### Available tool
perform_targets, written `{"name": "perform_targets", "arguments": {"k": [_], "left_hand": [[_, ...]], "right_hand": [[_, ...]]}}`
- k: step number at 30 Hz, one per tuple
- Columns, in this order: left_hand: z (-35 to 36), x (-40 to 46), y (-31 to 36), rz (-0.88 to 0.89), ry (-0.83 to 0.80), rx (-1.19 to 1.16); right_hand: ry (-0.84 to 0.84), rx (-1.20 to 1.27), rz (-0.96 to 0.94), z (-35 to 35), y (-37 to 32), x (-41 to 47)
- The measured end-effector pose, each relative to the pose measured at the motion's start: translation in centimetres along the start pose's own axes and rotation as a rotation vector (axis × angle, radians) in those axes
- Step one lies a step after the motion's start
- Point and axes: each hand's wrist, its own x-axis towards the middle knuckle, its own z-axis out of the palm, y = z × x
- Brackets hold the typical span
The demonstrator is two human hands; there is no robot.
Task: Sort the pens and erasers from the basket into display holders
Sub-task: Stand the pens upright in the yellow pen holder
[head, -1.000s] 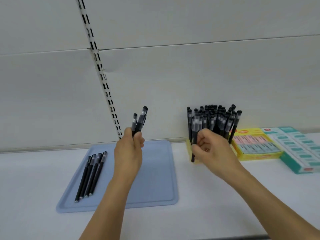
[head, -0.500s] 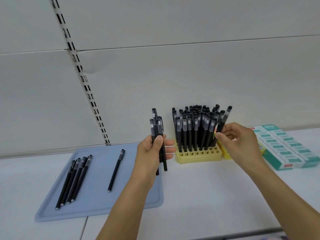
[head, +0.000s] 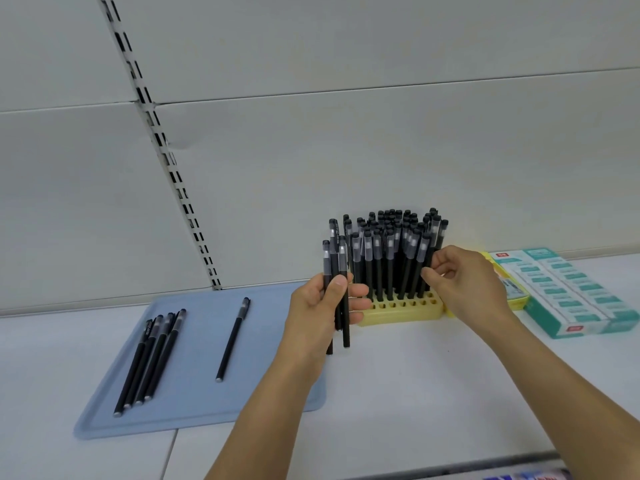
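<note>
- Gripping a small bunch of black pens (head: 335, 271) upright, the left hand (head: 320, 310) has its thumb across the front of the barrels and its fingers curled round behind them.
- These held pens stand caps up, just left of the yellow holder (head: 403, 308); their lower ends hang below the hand, above the white shelf (head: 398, 393).
- The right hand (head: 464, 282) is at the holder's right end, its thumb and fingertips pinching the barrel of one standing pen (head: 425, 268) near the front right corner.
- The holder is a yellow block with rows of holes; its back rows are packed with upright black pens, clear-windowed caps on top, and its front row of holes shows open.
- A blue tray (head: 270, 358) lies flat on the shelf to the left of the hands, partly under the left forearm.
- Four pens (head: 149, 362) lie side by side, touching, near the tray's left edge, caps away from the person.
- One single pen (head: 232, 342) lies apart from them near the tray's middle, also cap away.
- A yellow box (head: 512, 289) sits just right of the holder, partly hidden by the right hand; what it holds I cannot tell.
- A teal and white box (head: 568, 292) lies beside it further right.
- A slotted rail (head: 162, 147) runs slantwise up the pale back wall.
</note>
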Motion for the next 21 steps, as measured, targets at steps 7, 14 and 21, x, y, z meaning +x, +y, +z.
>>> {"name": "perform_targets", "arguments": {"k": [7, 14, 21], "left_hand": [[0.7, 0.0, -0.4, -0.026, -0.032, -0.053], [1.1, -0.4, -0.5, -0.019, -0.071, -0.038], [2.4, -0.7, -0.7, -0.040, -0.265, 0.030]], "right_hand": [[-0.014, -0.094, 0.064, 0.6, 0.1, -0.1], [0.023, -0.083, 0.091, 0.1, 0.1, -1.2], [-0.242, 0.382, -0.174, -1.0, -5.1, -3.8]]}}
